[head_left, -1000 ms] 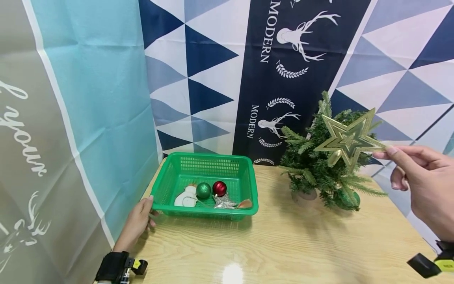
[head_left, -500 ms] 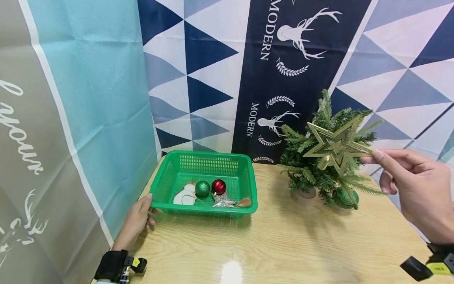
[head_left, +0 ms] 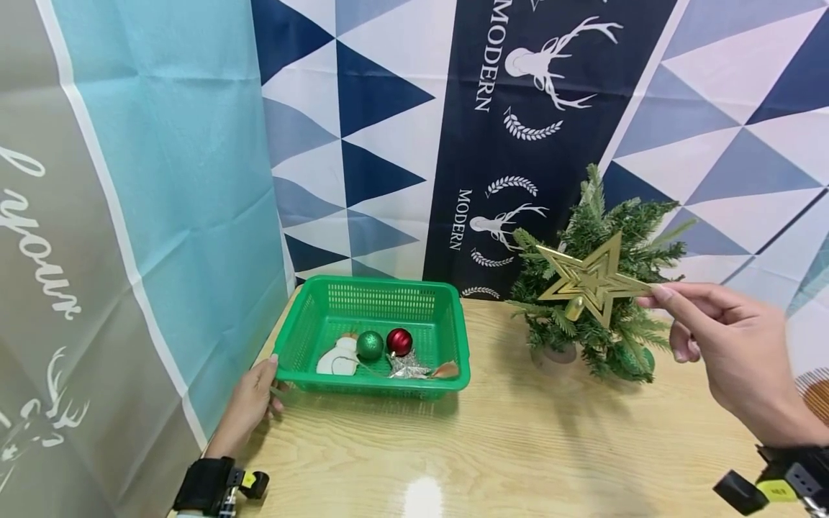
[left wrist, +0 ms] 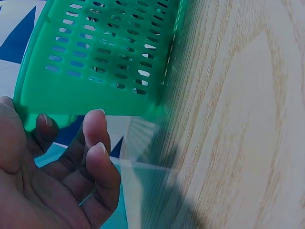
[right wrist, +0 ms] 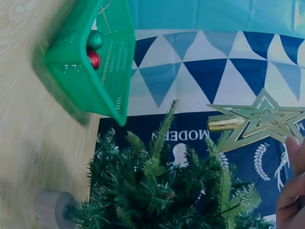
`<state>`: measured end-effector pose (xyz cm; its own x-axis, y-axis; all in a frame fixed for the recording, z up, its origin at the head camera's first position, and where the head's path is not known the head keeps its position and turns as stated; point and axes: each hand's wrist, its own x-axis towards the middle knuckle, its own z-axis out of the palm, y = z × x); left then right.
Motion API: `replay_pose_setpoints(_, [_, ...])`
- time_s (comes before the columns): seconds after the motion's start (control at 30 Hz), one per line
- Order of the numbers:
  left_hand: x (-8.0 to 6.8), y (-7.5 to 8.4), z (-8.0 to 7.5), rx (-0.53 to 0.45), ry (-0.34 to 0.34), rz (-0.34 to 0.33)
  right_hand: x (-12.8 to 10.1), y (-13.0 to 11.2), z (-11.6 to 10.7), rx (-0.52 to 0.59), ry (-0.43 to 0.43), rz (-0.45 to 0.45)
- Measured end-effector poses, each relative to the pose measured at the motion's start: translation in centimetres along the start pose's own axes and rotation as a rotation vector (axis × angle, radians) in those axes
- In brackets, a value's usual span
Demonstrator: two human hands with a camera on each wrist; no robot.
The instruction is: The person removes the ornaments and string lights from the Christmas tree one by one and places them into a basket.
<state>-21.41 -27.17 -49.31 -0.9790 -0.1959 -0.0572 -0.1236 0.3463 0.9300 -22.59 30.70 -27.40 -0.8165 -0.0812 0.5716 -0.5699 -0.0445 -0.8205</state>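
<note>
My right hand (head_left: 732,345) pinches a gold star tree topper (head_left: 592,279) by one of its points, between thumb and fingers. The star overlaps the small green Christmas tree (head_left: 602,338) in the head view; its short gold socket (right wrist: 226,122) also shows in the right wrist view. At the left, my left hand (head_left: 254,392) holds the near left corner of the green plastic basket (head_left: 372,383), thumb on the rim. Several of its fingertips (left wrist: 96,125) hang loosely curled below the rim in the left wrist view.
Inside the basket lie a green ball (head_left: 370,345), a red ball (head_left: 399,342), a silver glitter star (head_left: 408,365) and a white snowman-shaped ornament (head_left: 338,358). A green ornament (head_left: 633,363) hangs low on the tree. Patterned cloth (head_left: 382,144) rises behind the wooden table (head_left: 518,446).
My right hand has moved left and slightly down with the star tree topper, which now sits in front of the tree's middle. The left hand stays at the basket's corner.
</note>
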Motion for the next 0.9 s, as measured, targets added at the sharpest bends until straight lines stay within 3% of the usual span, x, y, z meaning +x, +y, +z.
replay_pose_setpoints(0.4, [0.0,-0.4,0.1,0.005,0.010,0.057,-0.5,0.7,0.6,-0.055,-0.029,0.076])
replay_pose_setpoints(0.63, [0.1,-0.1,0.0,0.002,0.004,0.008,-0.5,1.1,1.0,-0.048,-0.041,0.095])
replay_pose_setpoints(0.9, [0.1,-0.1,0.0,0.019,0.004,-0.004,-0.7,1.5,1.3,-0.046,-0.064,0.109])
